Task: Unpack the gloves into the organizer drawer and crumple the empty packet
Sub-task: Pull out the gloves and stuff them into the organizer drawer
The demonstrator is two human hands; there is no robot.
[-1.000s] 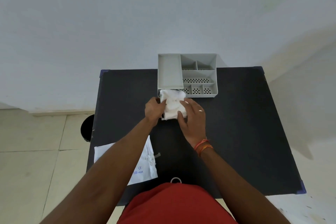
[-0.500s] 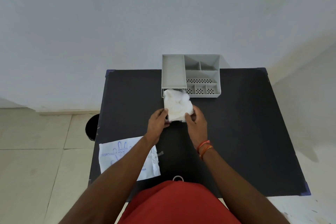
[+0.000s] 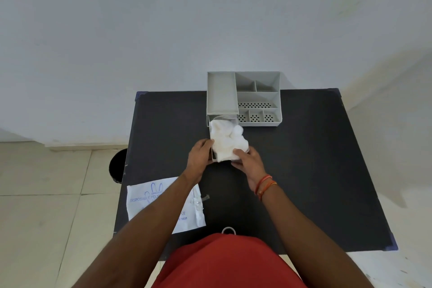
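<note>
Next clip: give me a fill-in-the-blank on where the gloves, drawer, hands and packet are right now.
1. The white gloves lie piled in the organizer's pulled-out ____.
2. The left hand and right hand hold the drawer's ____ end, one at each side.
3. The glove packet lies flat, partly under the ____ forearm.
4. The organizer stands at the black table's ____ edge.

Missing: drawer; near; left; far
</note>
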